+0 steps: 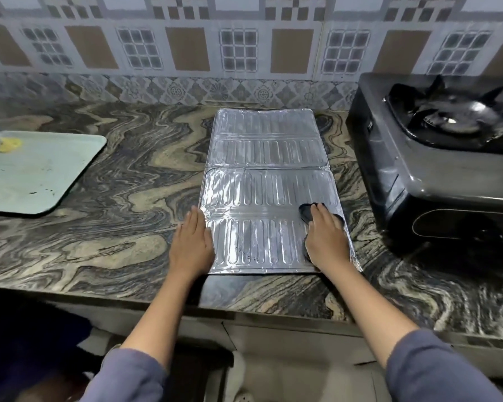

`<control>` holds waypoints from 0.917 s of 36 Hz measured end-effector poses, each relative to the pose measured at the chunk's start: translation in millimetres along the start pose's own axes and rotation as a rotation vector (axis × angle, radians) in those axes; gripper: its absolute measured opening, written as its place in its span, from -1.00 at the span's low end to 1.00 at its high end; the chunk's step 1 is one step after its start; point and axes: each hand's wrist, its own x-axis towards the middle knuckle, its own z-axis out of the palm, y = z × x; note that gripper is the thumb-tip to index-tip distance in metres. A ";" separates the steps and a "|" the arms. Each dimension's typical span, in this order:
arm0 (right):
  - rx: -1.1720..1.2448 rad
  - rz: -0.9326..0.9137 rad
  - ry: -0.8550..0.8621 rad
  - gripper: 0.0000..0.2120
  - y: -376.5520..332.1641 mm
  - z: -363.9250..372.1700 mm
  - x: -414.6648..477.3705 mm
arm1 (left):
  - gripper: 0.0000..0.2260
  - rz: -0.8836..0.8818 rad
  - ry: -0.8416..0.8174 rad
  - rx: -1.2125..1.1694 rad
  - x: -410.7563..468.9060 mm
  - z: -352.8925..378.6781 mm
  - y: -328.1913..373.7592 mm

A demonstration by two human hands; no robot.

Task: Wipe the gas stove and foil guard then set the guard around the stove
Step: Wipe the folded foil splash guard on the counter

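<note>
A silver foil guard (269, 181) lies flat and unfolded on the counter at the centre of the frame, its ribbed panels shiny and joined by creases. A dark cloth (308, 211) rests on its lower right panel, mostly covered. At the upper right edge of the frame sits a black gas stove (413, 169), just beside the guard but apart from it, its burner and pan support partly cut off.

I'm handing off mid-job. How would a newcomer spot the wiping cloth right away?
Start at the black gas stove on the right of the counter; the silver foil guard lies flat just left of it. At the guard's near right corner, the right hand presses down a small cloth, the only dark thing on the foil.
</note>
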 end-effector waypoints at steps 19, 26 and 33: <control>0.063 -0.055 -0.025 -0.44 -81.7 35.9 -32.3 | -0.52 0.022 -0.015 -0.027 0.0 1.8 -5.4; 0.064 -0.164 -0.061 -0.44 -102.1 49.7 -26.6 | -0.53 0.085 -0.081 -0.040 0.8 -6.8 -14.5; 0.045 -0.324 -0.127 -0.52 -112.7 56.1 -23.4 | -0.53 0.091 -0.065 -0.038 -1.0 -5.9 -16.5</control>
